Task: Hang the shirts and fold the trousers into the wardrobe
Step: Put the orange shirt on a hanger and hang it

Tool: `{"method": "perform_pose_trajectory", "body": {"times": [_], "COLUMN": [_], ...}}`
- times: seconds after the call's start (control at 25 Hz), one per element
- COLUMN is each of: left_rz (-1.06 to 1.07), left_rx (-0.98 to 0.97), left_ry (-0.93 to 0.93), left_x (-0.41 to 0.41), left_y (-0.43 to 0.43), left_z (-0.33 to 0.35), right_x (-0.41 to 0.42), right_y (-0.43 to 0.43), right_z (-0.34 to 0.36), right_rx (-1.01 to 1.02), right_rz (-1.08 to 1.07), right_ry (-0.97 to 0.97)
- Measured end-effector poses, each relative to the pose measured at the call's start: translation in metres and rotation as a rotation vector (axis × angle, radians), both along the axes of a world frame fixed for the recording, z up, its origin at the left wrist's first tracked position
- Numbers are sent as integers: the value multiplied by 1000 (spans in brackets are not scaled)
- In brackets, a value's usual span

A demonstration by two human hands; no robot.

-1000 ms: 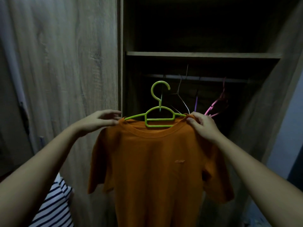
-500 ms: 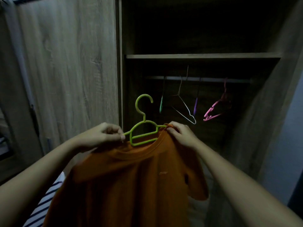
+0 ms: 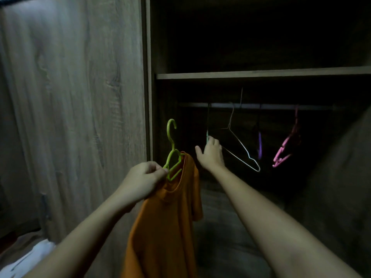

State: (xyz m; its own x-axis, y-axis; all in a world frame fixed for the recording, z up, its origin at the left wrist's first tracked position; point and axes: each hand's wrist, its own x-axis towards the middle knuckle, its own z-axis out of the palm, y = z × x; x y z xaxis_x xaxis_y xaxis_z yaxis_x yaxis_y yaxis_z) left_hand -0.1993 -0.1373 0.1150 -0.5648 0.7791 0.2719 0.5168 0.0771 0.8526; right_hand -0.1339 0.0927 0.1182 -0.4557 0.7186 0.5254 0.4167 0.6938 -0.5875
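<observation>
Dimly lit scene: open wardrobe [image 3: 148,77] ahead, wood-grain door panel [image 3: 76,97] filling the left half.
Left hand [image 3: 140,181]: closed in a pinch on the near arm of the lime-green plastic hanger [image 3: 172,151], fingers pressed together around the plastic.
Hanger: tilted, hook uppermost and free in the air, just left of the wardrobe's opening edge, well below the rail.
Orange T-shirt [image 3: 166,227]: threaded on the green hanger by its neck, hanging down between the two forearms; one short sleeve shows on its right side.
Right hand [image 3: 210,153]: apart from the shirt, reaching farther into the wardrobe, fingers loosely spread; fingertips are at the lower end of a thin teal hanger [image 3: 207,135]. Cannot tell whether they grip it or only touch it.
Rail [image 3: 281,106]: horizontal bar under the shelf [image 3: 261,74], far inside.
On the rail, left to right: the teal hanger, a white wire hanger [image 3: 244,151] swung at an angle, a purple hanger [image 3: 259,145] seen edge-on, a pink plastic hanger [image 3: 285,149] tilted.
Upper compartment: too dark to make out.
Lower left corner: pale cloth [image 3: 30,255], blurred, beside the door panel.
Wardrobe floor area: grey, detail unclear.
</observation>
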Motion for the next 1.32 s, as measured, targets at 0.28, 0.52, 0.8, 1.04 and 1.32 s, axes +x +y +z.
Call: {"method": "perform_pose_trajectory", "body": {"times": [0.28, 0.52, 0.8, 1.04, 1.32], "left_rz": [160, 345, 301, 293, 322], "left_rx": [66, 127, 82, 78, -95], "left_ry": [189, 259, 103, 41, 128], "left_x": [-22, -28, -68, -71, -84], "left_y": [116, 207, 271, 297, 290], "left_z": [9, 45, 89, 73, 60], "right_x": [-14, 7, 18, 18, 24], "right_y": [39, 63, 74, 77, 76], "right_z": [-2, -9, -6, -7, -9], "right_rx": [177, 377, 385, 388, 404], "right_rz": [-277, -237, -104, -114, -122], "right_ry": [-323, -337, -270, -310, -340]}}
